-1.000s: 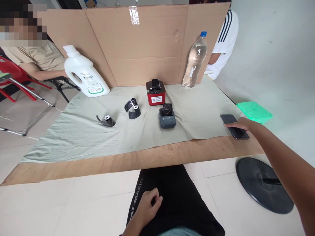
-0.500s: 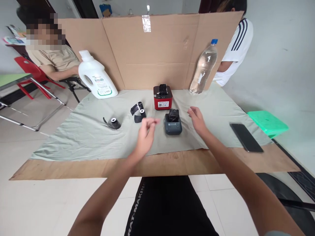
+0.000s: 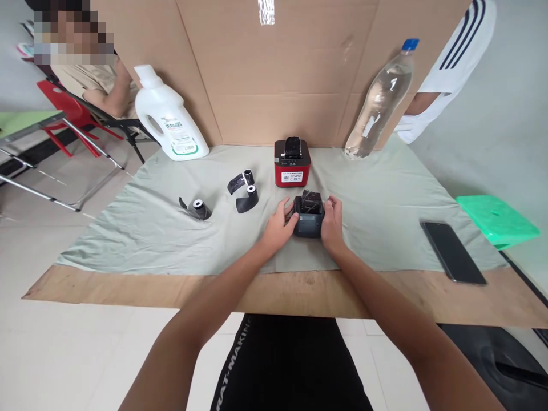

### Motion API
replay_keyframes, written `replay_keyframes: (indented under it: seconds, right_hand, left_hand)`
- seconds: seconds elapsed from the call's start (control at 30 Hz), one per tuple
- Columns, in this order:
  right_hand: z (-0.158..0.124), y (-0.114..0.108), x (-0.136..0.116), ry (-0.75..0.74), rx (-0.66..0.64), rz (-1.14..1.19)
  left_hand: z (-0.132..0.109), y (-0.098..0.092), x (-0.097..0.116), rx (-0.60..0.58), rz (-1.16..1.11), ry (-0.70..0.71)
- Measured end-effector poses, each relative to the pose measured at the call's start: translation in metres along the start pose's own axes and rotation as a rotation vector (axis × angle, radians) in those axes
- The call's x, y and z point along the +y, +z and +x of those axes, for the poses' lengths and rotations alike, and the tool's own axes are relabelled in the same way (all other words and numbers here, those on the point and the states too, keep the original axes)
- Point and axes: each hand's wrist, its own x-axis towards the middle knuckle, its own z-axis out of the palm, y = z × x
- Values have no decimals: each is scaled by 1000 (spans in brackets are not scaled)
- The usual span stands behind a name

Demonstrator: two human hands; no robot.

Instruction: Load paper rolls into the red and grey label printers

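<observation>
A small dark label printer [image 3: 309,226] stands on the cloth close in front of me, with a strip of black paper [image 3: 311,201] rising from its top. My left hand [image 3: 280,227] grips its left side, the thumb on the near edge. Against its right side presses my right hand [image 3: 333,224], fingers closed along it. Just behind is a red and black printer [image 3: 291,171] with black paper curling out of its top. To the left lie several black paper rolls, one roll [image 3: 199,209] with a loose tail and another roll [image 3: 250,194] partly unwound.
A white detergent bottle [image 3: 171,117] leans at the back left, and a clear water bottle [image 3: 381,103] at the back right, against a cardboard screen [image 3: 274,74]. A phone [image 3: 454,252] lies at the right. Two people sit beyond; a green stool [image 3: 499,220] stands at right.
Both my hands have come inward and taken hold of the dark label printer from either side. The view has tilted downward and come closer.
</observation>
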Motion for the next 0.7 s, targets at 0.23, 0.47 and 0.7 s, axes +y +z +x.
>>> replay_keyframes:
  seconds: [0.23, 0.47, 0.7]
  right_hand:
    - [-10, 0, -7, 0, -24, -22]
    - [-7, 0, -7, 1, -46, -20]
    - [-5, -2, -11, 14, -83, -52]
  left_hand:
    - [-7, 2, 6, 86, 193, -46]
    - [-8, 4, 4, 132, 277, -57]
    - [-4, -1, 5, 28, 550, 31]
